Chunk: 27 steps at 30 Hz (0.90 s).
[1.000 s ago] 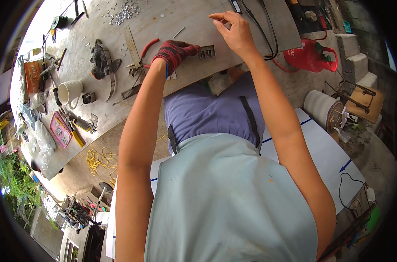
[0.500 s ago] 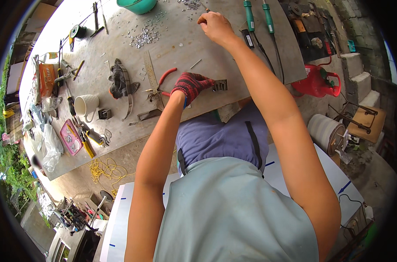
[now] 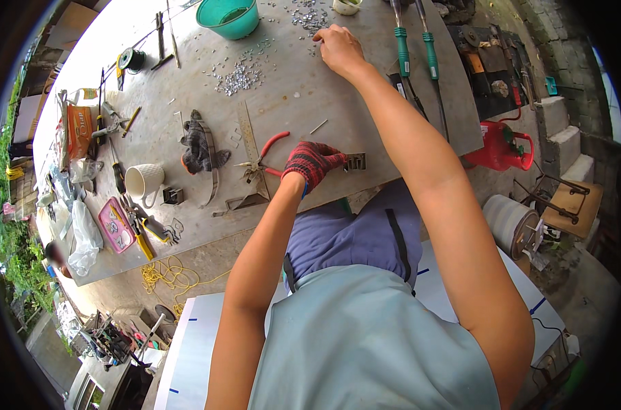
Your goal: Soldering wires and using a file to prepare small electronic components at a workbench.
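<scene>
My left hand (image 3: 312, 164), in a red-and-black knit glove, is closed on a small slotted metal piece (image 3: 355, 161) near the table's front edge. My bare right hand (image 3: 339, 46) reaches far forward to scattered small shiny metal bits (image 3: 307, 17), its fingers curled; whatever they may hold is too small to make out. Red-handled pliers (image 3: 273, 147), a steel ruler (image 3: 249, 123) and a thin metal rod (image 3: 319, 126) lie beside my left hand. Two teal-handled tools with cables (image 3: 401, 48) lie right of my right hand, and a teal bowl (image 3: 227, 24) stands to its left.
The metal table (image 3: 187, 232) holds a white mug (image 3: 145, 179), a pink tray (image 3: 114, 222), a dark glove (image 3: 200, 143) and hand tools. A red gas cylinder (image 3: 498, 147) and a striped drum (image 3: 508, 222) stand at right. A person's blurred head (image 3: 55, 254) shows at left.
My right hand has moved forward, away from my left hand, to the metal bits, and its fingers have curled. My left hand stays on the slotted piece. The view has shifted to show more tabletop.
</scene>
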Each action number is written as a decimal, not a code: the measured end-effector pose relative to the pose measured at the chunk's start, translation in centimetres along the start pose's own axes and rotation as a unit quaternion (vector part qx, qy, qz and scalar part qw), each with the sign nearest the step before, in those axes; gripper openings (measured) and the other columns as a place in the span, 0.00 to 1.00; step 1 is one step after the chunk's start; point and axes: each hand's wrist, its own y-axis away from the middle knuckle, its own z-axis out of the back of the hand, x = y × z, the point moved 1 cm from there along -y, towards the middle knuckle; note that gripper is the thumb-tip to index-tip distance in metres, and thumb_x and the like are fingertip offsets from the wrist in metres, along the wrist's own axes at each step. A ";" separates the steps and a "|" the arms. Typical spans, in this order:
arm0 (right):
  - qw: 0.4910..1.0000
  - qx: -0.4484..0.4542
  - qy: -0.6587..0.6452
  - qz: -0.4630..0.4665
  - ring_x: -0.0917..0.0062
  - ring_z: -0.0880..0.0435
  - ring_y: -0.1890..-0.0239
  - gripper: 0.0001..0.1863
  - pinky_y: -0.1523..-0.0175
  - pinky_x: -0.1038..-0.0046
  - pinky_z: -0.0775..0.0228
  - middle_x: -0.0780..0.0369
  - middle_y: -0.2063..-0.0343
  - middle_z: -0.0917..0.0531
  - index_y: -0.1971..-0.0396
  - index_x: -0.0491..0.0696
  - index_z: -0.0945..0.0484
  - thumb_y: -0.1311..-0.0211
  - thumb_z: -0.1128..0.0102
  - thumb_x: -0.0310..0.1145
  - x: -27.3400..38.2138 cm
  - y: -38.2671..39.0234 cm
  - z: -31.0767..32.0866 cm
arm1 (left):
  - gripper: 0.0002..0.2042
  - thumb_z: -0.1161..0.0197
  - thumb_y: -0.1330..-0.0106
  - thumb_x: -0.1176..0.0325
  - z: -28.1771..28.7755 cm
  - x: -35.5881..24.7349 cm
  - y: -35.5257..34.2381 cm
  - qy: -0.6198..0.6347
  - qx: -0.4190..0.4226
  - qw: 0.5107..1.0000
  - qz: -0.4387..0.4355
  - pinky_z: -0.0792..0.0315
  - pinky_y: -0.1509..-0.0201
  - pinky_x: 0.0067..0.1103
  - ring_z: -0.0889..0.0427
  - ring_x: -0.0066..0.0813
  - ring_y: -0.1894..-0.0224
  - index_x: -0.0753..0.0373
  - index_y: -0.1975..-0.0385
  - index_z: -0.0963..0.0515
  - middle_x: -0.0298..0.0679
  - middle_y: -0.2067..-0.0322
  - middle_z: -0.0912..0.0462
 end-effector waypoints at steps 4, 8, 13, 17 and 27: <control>1.000 -0.019 0.013 0.003 0.61 0.20 0.44 0.17 0.38 0.59 0.26 0.58 0.53 0.17 0.51 0.56 0.13 0.33 0.47 0.26 -0.1 -1.1 0.0 | 0.21 0.24 0.41 0.51 -0.1 -0.2 -0.1 0.000 0.006 1.000 -0.001 0.22 0.47 0.29 0.12 0.34 0.57 0.61 0.55 0.11 0.45 0.60 0.09; 1.000 -0.010 0.014 -0.010 0.61 0.20 0.42 0.21 0.37 0.60 0.27 0.57 0.50 0.18 0.48 0.60 0.13 0.34 0.48 0.25 0.3 -2.1 0.2 | 0.22 0.24 0.41 0.50 0.1 -0.5 0.2 -0.003 0.006 1.000 0.009 0.22 0.47 0.29 0.12 0.34 0.57 0.61 0.54 0.11 0.45 0.59 0.09; 0.999 0.020 0.033 -0.021 0.61 0.22 0.40 0.21 0.35 0.61 0.28 0.57 0.48 0.21 0.49 0.60 0.13 0.34 0.49 0.24 0.2 -2.7 0.6 | 0.22 0.25 0.42 0.49 0.1 -0.4 0.4 0.002 -0.005 1.000 -0.005 0.22 0.48 0.30 0.11 0.37 0.58 0.60 0.57 0.10 0.45 0.61 0.09; 1.000 0.015 0.027 0.001 0.59 0.23 0.41 0.15 0.36 0.60 0.28 0.56 0.48 0.20 0.53 0.57 0.12 0.33 0.45 0.27 -0.4 -2.6 0.2 | 0.22 0.25 0.42 0.48 0.0 -0.3 0.3 0.006 -0.006 1.000 -0.007 0.22 0.48 0.30 0.11 0.38 0.58 0.59 0.57 0.10 0.45 0.61 0.09; 0.993 -0.065 0.094 0.038 0.59 0.19 0.46 0.11 0.41 0.59 0.25 0.56 0.55 0.17 0.59 0.54 0.12 0.35 0.42 0.31 -1.5 -3.6 -1.3 | 0.21 0.24 0.40 0.51 -0.4 -0.2 -0.4 -0.010 0.024 1.000 -0.003 0.23 0.47 0.28 0.12 0.33 0.57 0.61 0.55 0.11 0.45 0.61 0.09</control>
